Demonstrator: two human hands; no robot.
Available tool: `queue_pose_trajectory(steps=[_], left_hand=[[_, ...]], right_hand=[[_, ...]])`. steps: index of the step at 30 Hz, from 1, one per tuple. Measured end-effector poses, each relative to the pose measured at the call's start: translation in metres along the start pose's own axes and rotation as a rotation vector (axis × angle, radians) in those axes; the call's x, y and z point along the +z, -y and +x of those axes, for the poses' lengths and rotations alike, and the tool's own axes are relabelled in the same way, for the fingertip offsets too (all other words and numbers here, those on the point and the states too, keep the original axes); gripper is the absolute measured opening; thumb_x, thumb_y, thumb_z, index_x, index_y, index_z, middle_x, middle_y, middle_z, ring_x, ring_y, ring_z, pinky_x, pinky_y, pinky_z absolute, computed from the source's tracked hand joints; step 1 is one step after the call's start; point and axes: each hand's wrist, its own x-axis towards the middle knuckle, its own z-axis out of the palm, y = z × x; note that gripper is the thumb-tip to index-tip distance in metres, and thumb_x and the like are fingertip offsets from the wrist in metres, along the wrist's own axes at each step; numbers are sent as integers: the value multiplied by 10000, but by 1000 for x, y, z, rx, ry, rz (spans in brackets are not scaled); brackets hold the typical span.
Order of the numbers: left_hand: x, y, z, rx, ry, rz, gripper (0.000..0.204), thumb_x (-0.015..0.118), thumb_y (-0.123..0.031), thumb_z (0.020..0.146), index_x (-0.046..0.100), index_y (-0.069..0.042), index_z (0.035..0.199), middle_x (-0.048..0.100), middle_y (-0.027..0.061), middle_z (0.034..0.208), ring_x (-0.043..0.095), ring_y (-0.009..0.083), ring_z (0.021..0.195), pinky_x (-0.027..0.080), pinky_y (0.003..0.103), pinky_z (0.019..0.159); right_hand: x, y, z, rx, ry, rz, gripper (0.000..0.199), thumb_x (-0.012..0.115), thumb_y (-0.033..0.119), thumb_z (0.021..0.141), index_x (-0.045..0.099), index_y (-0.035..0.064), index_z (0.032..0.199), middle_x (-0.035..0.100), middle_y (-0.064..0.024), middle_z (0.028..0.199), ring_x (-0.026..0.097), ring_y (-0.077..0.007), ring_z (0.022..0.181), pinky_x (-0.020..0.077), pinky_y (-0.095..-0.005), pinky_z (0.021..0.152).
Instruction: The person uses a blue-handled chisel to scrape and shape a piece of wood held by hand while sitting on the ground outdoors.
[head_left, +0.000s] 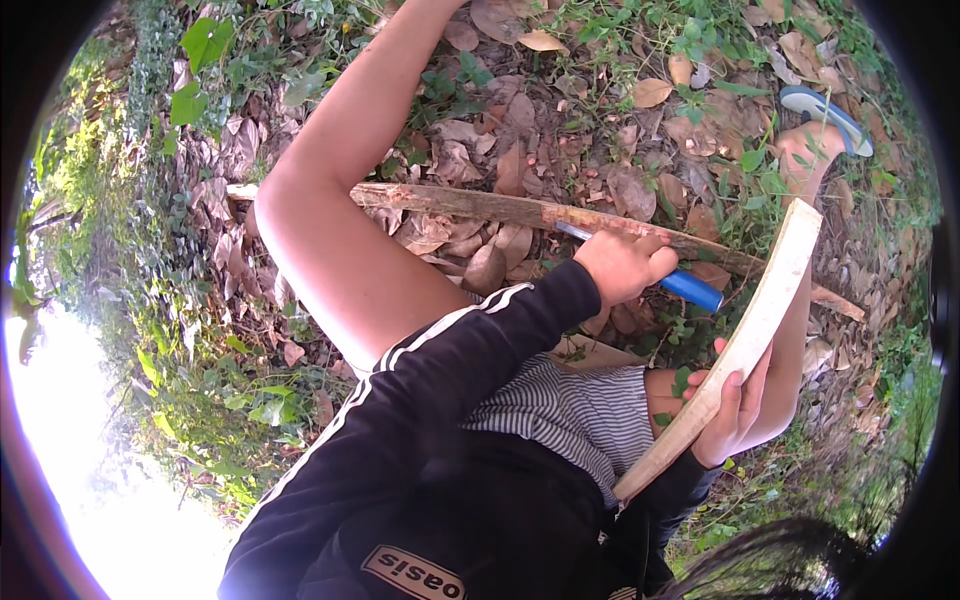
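Note:
My left hand is closed round a tool with a blue handle and a narrow metal blade. The blade points left, and its exact kind cannot be made out. In my right hand is a long pale wooden strip, tilted from my lap up to the far right. Its fingers press along the strip's side. The tool is to the left of the strip, apart from it. Behind my left hand, a longer weathered wooden plank lies across the ground.
Dry brown leaves and low green plants cover the ground. My bent left leg crosses over the plank. At the far right is my foot in a blue and white flip-flop. Brighter foliage stands at the left.

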Motion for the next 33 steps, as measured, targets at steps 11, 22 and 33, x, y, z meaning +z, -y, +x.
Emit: queue_pose_trajectory(steps=[11,22,33], left_hand=[[6,-1,2,-98,-66,49,177,608,-149,776,539,-70,920,602,99,812,654,291,665,543,406,580],[9,5,10,-255,106,15,162,620,-155,798,524,-110,920,617,109,821,669,321,659,534,428,542],[2,7,22,-395,229,7,287,660,-271,861,482,-73,969,655,163,771,666,379,693,513,484,574]], right_hand=[[1,4,0,-31,23,-65,649,483,236,957,254,14,1522,587,-239,1218,618,-151,663,488,-222,523],[-22,-22,-29,37,227,-303,611,431,215,1010,181,82,1552,626,-194,1139,537,-98,551,470,-231,481],[-30,-22,-5,152,-29,46,612,461,229,1002,218,85,1545,598,-188,1131,557,-113,541,474,-236,453]])
